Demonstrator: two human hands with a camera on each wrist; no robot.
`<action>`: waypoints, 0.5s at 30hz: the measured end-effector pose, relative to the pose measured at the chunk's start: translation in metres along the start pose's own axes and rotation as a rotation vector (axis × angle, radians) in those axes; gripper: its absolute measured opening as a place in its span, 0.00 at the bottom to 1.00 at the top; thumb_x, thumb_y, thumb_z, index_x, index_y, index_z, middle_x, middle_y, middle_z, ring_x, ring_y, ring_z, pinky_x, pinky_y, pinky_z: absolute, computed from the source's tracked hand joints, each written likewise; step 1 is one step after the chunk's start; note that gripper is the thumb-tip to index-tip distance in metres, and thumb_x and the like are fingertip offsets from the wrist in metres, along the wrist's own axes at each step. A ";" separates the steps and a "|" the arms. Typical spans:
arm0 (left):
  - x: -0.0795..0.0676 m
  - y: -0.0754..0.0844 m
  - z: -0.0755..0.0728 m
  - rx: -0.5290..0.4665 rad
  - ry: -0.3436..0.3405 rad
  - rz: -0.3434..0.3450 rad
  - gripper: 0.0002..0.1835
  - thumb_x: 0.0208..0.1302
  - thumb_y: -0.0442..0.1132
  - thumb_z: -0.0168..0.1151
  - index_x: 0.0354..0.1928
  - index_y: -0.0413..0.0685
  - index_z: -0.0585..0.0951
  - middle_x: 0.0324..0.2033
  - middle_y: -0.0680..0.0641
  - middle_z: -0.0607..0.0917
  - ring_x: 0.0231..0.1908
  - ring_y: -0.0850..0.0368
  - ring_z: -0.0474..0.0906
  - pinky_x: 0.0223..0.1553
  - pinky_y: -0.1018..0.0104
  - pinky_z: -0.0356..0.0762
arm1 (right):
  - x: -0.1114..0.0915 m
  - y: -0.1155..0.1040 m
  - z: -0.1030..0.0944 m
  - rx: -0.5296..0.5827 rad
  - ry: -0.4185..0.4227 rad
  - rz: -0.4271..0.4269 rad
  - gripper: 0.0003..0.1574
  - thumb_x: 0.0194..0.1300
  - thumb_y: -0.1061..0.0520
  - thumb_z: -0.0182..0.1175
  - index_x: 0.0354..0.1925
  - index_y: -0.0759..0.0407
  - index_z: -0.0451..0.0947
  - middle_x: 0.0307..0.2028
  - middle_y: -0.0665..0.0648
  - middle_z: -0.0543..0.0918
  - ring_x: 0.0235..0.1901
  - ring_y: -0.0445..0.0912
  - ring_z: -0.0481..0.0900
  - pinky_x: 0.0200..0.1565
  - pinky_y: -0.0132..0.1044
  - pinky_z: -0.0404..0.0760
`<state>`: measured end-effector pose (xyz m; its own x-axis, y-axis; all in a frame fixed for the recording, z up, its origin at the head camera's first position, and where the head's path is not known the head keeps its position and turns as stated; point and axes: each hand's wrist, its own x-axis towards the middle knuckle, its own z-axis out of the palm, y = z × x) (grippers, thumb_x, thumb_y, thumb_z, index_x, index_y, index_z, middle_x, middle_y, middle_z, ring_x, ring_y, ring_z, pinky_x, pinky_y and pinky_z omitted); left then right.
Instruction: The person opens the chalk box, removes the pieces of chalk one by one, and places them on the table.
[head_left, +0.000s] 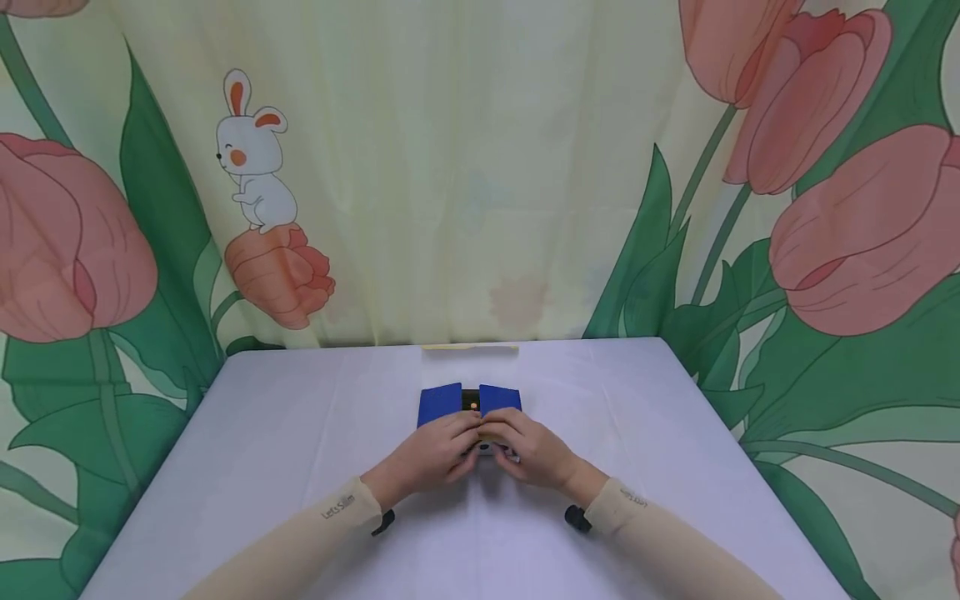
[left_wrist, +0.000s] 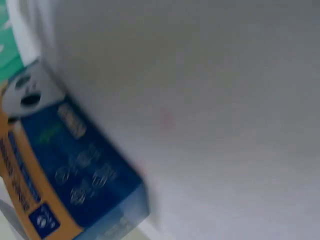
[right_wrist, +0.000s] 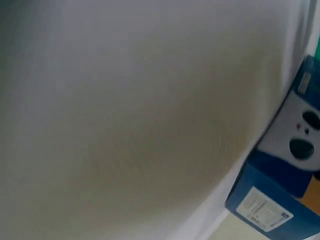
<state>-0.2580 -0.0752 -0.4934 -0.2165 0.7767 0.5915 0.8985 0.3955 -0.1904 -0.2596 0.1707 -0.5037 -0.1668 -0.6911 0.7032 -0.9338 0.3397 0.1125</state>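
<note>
Box [head_left: 439,406] shows me its label [right_wrist: 264,209] only from the right wrist; left hand [head_left: 437,451] and right hand [head_left: 537,451] grip its near side.

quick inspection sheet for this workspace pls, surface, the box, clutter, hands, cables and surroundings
surface: white tablecloth, lightly creased
job's things: blue panda-print box with an orange band and white label; from the head, two blue panels show with a dark gap between
clutter: pale yellow strip at the far table edge, identity unclear
hands: left hand and right hand hold the box's near side, fingers above, thumbs lower; exact contact partly hidden
cables: nothing seen
surroundings: curtain printed with tulips and a white rabbit
</note>
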 end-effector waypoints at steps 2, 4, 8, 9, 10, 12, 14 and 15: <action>-0.005 0.007 0.000 -0.015 0.001 -0.027 0.16 0.65 0.39 0.68 0.52 0.40 0.84 0.53 0.42 0.86 0.55 0.51 0.85 0.57 0.64 0.83 | 0.002 -0.005 0.001 0.009 -0.026 -0.031 0.24 0.68 0.61 0.58 0.61 0.64 0.78 0.56 0.60 0.81 0.54 0.48 0.82 0.56 0.30 0.82; -0.008 0.012 -0.001 -0.024 -0.019 -0.066 0.18 0.67 0.39 0.67 0.55 0.40 0.84 0.56 0.42 0.85 0.58 0.50 0.84 0.57 0.64 0.83 | 0.002 -0.007 0.001 0.013 -0.052 -0.018 0.25 0.72 0.59 0.55 0.63 0.64 0.77 0.56 0.60 0.81 0.54 0.47 0.82 0.56 0.29 0.82; -0.014 0.019 -0.004 -0.008 -0.059 -0.108 0.20 0.68 0.42 0.67 0.58 0.40 0.84 0.58 0.42 0.86 0.60 0.49 0.83 0.58 0.61 0.82 | 0.001 -0.008 0.001 -0.003 -0.098 0.014 0.25 0.77 0.55 0.50 0.65 0.64 0.76 0.56 0.59 0.82 0.53 0.46 0.83 0.55 0.31 0.83; -0.015 0.020 -0.005 -0.002 -0.063 -0.116 0.21 0.67 0.42 0.67 0.58 0.39 0.84 0.58 0.41 0.86 0.60 0.48 0.83 0.58 0.60 0.82 | 0.001 -0.009 0.000 -0.009 -0.105 0.017 0.25 0.77 0.55 0.50 0.65 0.65 0.76 0.55 0.59 0.83 0.53 0.46 0.84 0.55 0.31 0.83; -0.016 0.022 -0.006 0.011 -0.069 -0.127 0.21 0.67 0.43 0.67 0.58 0.38 0.84 0.58 0.40 0.86 0.60 0.47 0.83 0.59 0.59 0.82 | 0.001 -0.009 0.000 -0.015 -0.114 0.025 0.25 0.78 0.54 0.50 0.65 0.64 0.76 0.55 0.59 0.83 0.53 0.46 0.84 0.55 0.31 0.83; -0.017 0.024 -0.007 0.038 -0.087 -0.169 0.24 0.68 0.45 0.65 0.60 0.37 0.83 0.58 0.39 0.86 0.60 0.46 0.83 0.61 0.56 0.81 | 0.000 -0.009 0.000 -0.024 -0.124 0.041 0.25 0.77 0.55 0.53 0.65 0.65 0.76 0.56 0.59 0.84 0.54 0.47 0.84 0.56 0.33 0.83; -0.017 0.025 -0.008 0.043 -0.117 -0.229 0.26 0.70 0.46 0.63 0.62 0.36 0.81 0.61 0.38 0.84 0.64 0.45 0.80 0.64 0.54 0.78 | 0.000 -0.010 0.000 -0.026 -0.135 0.064 0.26 0.74 0.56 0.57 0.65 0.66 0.76 0.57 0.60 0.84 0.57 0.49 0.84 0.58 0.36 0.83; -0.017 0.025 -0.008 0.045 -0.132 -0.260 0.27 0.71 0.48 0.62 0.64 0.36 0.80 0.63 0.37 0.82 0.66 0.44 0.78 0.66 0.53 0.76 | 0.000 -0.011 0.000 -0.031 -0.140 0.075 0.27 0.73 0.57 0.58 0.66 0.66 0.76 0.59 0.61 0.83 0.58 0.50 0.83 0.59 0.37 0.83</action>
<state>-0.2286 -0.0825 -0.5018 -0.4872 0.7024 0.5189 0.7893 0.6085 -0.0826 -0.2497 0.1674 -0.5051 -0.2802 -0.7448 0.6056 -0.9072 0.4117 0.0865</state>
